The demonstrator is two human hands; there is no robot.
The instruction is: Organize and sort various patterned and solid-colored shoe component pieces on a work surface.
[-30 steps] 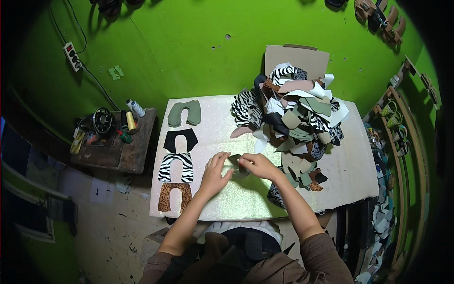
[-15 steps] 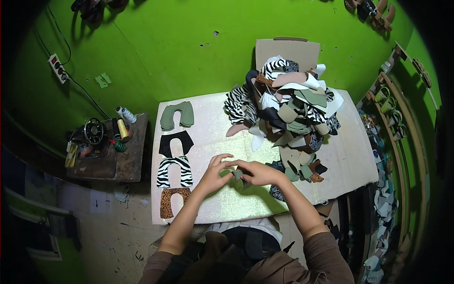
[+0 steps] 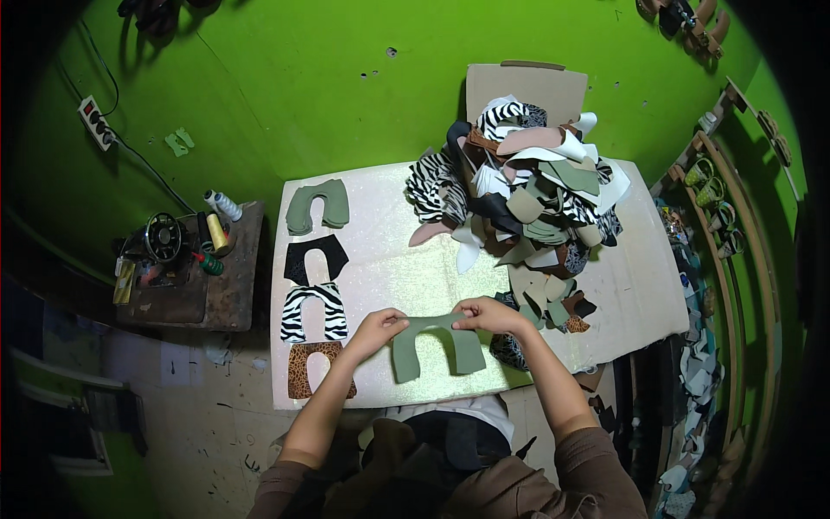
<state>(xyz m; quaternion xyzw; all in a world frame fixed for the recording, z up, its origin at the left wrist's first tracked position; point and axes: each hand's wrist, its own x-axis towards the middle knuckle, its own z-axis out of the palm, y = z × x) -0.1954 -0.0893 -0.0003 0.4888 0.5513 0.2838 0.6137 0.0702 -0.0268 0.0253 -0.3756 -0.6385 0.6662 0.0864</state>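
A U-shaped olive-green cut piece point(image 3: 468, 350) hangs spread out over the near part of the table, its two legs pointing toward me. My left hand point(image 3: 381, 330) pinches its upper left corner and my right hand point(image 3: 486, 315) pinches the upper right one. Along the table's left edge lie similar arched pieces in a column: a green stack point(image 3: 300, 208) farthest away, then a black piece point(image 3: 298, 263), a zebra-striped one point(image 3: 295, 317) and a leopard-print one point(image 3: 298, 370) nearest me. My left forearm partly covers the leopard-print piece.
A tall heap of mixed cut pieces point(image 3: 519, 186) covers the back right of the pale table point(image 3: 372, 259), with a smaller pile point(image 3: 553, 303) before it. Left of the table stands a sewing machine point(image 3: 162, 242) with thread cones point(image 3: 223, 206). Shoe racks point(image 3: 722, 199) line the right side.
The green piece was bunched between my close-together hands. Now my hands have moved apart and it is unfolded flat between them, its U shape showing.
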